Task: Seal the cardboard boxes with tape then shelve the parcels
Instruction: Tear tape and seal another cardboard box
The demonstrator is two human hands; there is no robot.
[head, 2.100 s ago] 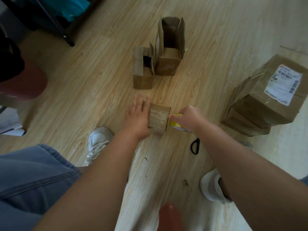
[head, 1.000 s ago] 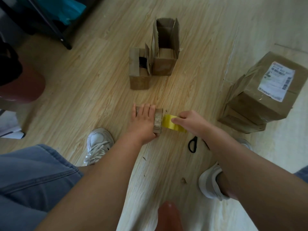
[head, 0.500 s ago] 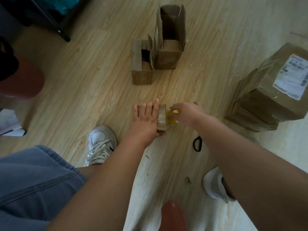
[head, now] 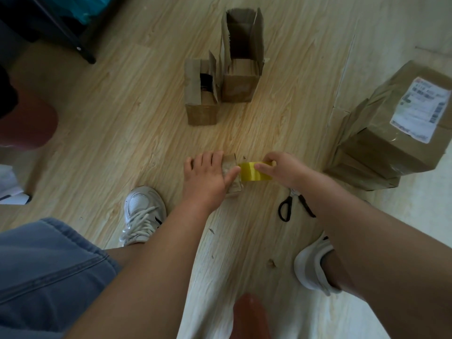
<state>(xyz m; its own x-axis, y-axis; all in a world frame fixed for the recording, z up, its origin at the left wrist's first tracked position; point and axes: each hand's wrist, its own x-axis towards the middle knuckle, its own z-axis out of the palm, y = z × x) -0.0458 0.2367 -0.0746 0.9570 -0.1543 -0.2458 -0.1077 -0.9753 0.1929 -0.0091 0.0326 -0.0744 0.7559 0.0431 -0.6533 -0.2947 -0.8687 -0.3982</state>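
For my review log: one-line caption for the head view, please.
Left hand holds down a small cardboard box while right hand pinches yellow tape stretched from it; scissors lie nearby.

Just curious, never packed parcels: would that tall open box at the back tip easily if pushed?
Probably: the tall open box stands narrow, so a push near its top could topple it. Its upright flaps look thin and ragged, likely bending easily.

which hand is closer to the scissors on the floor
Right. The right hand, pinching the yellow tape, is just beyond the scissors. The left hand rests on the small box, farther off to their left.
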